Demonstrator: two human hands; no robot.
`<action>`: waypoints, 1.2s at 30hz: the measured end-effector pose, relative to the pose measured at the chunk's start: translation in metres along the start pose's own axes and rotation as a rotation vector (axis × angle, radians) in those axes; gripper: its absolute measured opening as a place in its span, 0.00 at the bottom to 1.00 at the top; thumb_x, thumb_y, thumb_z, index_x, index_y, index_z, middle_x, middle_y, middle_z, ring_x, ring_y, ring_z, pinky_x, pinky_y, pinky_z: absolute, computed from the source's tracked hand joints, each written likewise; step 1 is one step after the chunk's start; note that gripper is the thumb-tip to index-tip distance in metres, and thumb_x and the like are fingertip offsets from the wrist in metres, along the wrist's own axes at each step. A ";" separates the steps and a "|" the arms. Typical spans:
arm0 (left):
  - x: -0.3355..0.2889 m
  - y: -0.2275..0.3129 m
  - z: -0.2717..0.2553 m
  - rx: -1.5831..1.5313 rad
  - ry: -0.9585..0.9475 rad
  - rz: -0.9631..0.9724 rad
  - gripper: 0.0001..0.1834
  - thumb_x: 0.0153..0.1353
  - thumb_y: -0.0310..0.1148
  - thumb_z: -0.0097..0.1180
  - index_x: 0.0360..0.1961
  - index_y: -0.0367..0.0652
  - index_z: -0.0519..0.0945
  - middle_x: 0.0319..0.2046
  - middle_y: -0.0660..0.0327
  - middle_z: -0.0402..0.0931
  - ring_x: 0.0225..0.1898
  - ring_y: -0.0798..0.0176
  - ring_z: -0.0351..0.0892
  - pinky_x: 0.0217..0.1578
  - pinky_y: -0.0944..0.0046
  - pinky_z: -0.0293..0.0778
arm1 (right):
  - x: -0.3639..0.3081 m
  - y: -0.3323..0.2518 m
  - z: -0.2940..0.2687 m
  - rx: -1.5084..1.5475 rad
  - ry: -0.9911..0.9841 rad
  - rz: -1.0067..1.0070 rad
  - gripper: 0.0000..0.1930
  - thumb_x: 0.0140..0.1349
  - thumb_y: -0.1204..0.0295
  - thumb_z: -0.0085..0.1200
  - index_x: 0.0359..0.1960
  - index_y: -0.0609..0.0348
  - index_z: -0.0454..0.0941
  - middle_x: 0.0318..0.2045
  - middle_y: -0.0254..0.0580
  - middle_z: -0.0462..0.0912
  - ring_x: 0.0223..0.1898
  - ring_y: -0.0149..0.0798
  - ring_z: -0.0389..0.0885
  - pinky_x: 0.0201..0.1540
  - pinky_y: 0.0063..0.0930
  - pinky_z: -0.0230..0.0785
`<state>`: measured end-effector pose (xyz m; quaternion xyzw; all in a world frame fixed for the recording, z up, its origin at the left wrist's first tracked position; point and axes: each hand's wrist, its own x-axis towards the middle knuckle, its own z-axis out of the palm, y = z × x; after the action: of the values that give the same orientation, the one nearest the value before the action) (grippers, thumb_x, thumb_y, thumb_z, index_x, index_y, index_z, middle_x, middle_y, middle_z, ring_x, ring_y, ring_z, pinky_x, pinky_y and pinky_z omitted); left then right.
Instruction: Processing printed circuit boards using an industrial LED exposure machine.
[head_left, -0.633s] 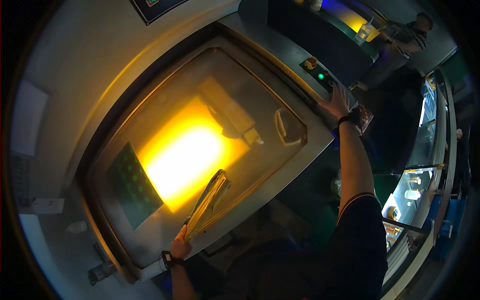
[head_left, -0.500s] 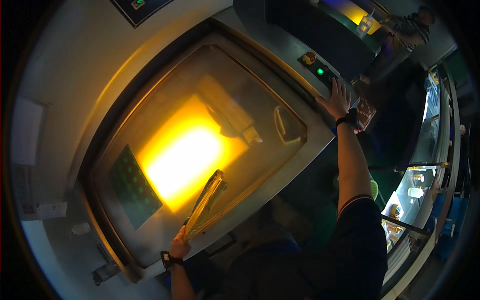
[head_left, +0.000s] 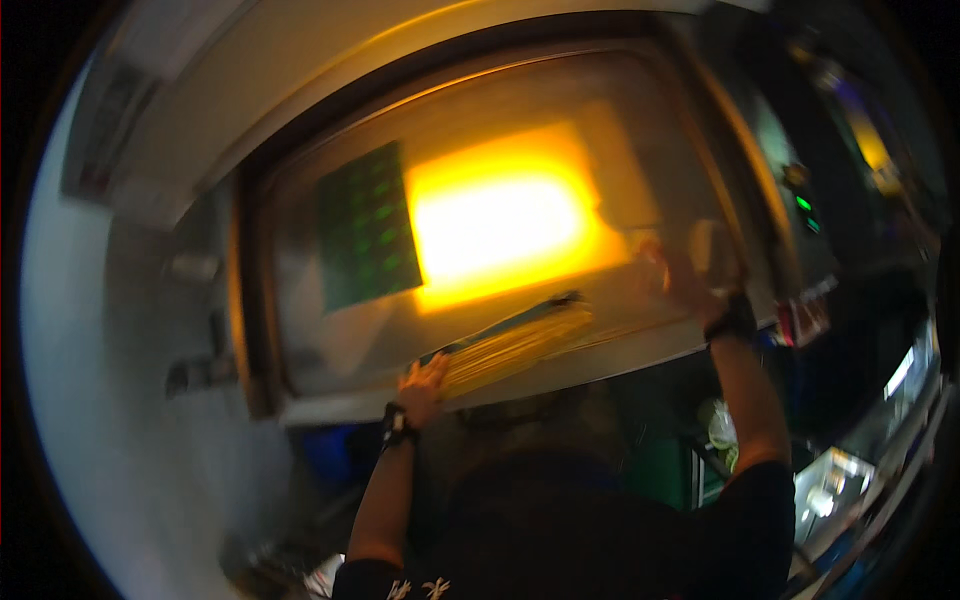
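Under my left hand lies the near-left end of a long flat strip, yellowish and glossy with a dark far edge. The left fingers are closed around that end. My right hand is over the right part of a framed tabletop, next to a pale piece. Motion blurs it, but its fingers look stretched apart and I see nothing in them. A bright yellow-lit rectangle glows in the middle of the tabletop. Beside it on the left is a dark green sheet with rows of lighter green marks.
A raised dark rim borders the tabletop. Past its right side is a control panel with green lights. A fitting juts out at the left. Lit shelving stands at the lower right.
My view has turned, so the tabletop appears more level. My right hand has left the control panel and come over the tabletop. The strip, in my left hand, now lies along the near edge.
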<state>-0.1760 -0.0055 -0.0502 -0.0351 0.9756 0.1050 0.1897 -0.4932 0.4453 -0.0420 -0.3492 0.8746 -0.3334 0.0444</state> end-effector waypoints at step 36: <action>0.297 -0.370 -0.155 0.078 0.180 -0.064 0.43 0.53 0.20 0.52 0.72 0.58 0.57 0.72 0.66 0.56 0.68 0.38 0.57 0.57 0.28 0.66 | 0.425 -0.173 0.308 -0.534 -0.086 -0.244 0.34 0.52 0.78 0.52 0.65 0.48 0.67 0.63 0.42 0.70 0.61 0.51 0.68 0.63 0.53 0.58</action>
<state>-0.4670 -0.4088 -0.0929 -0.0681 0.9904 0.0572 0.1056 -0.6169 -0.0897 -0.1078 -0.4648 0.8803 -0.0794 -0.0522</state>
